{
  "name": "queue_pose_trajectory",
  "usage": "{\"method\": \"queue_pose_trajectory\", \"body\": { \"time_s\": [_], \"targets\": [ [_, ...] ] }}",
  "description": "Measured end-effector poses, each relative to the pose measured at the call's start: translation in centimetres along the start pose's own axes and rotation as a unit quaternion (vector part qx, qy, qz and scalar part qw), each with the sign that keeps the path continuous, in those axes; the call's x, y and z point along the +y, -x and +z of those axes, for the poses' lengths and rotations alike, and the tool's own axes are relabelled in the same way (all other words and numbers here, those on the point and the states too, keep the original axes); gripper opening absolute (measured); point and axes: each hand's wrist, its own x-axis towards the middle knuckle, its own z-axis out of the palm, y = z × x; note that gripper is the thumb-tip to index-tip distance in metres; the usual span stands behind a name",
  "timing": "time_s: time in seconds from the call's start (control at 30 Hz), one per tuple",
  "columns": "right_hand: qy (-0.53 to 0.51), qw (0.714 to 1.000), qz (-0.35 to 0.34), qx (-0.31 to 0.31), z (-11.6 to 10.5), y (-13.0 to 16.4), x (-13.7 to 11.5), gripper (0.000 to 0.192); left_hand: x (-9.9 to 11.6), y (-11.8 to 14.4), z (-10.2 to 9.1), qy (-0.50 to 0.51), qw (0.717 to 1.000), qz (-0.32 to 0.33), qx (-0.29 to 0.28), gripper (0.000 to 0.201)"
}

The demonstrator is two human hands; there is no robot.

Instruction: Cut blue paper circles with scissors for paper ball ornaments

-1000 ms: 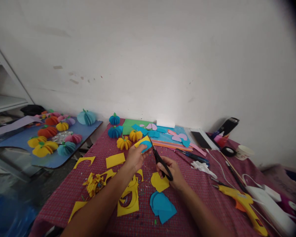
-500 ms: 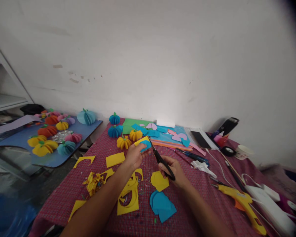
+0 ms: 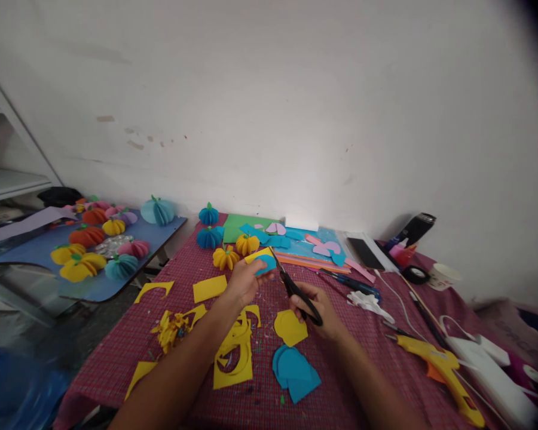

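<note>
Between the thumb and fingers of my left hand point(image 3: 246, 280) are a yellow piece of paper point(image 3: 256, 255) and a blue rounded paper piece point(image 3: 265, 264) laid over it. My right hand point(image 3: 314, 307) grips black-handled scissors point(image 3: 296, 289), whose blades point up and left to the right edge of the held paper. Below my right hand lie yellow cut shapes point(image 3: 291, 327) and a small pile of blue cut shapes point(image 3: 295, 373). Yellow offcuts point(image 3: 233, 370) with curved holes lie under and beside my left forearm, near a yellow rectangle point(image 3: 210, 289).
Yellow paper pumpkins point(image 3: 225, 258) and blue paper pumpkins point(image 3: 210, 237) stand behind my left hand. More paper pumpkins fill a blue side table point(image 3: 85, 291). To the right lie a phone point(image 3: 364, 253), a yellow glue gun point(image 3: 430, 358), cables and a black bottle point(image 3: 419, 230).
The scissors' handles have shifted very slightly right and the blades look a little more spread at the paper's edge. My left hand stays almost still with the paper.
</note>
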Motion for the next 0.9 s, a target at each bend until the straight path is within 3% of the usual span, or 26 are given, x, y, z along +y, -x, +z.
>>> {"method": "queue_pose_trajectory", "body": {
  "time_s": [0.63, 0.9],
  "targets": [
    [-0.054, 0.998, 0.014, -0.009, -0.28, 0.08, 0.32, 0.029, 0.18, 0.29, 0.2, -0.026, 0.999, -0.019, -0.006, 0.018],
    [-0.023, 1.0, 0.013, -0.012, -0.4, 0.13, 0.07, 0.028, 0.25, 0.46, 0.27, -0.033, 0.999, -0.024, -0.006, 0.019]
  ]
}}
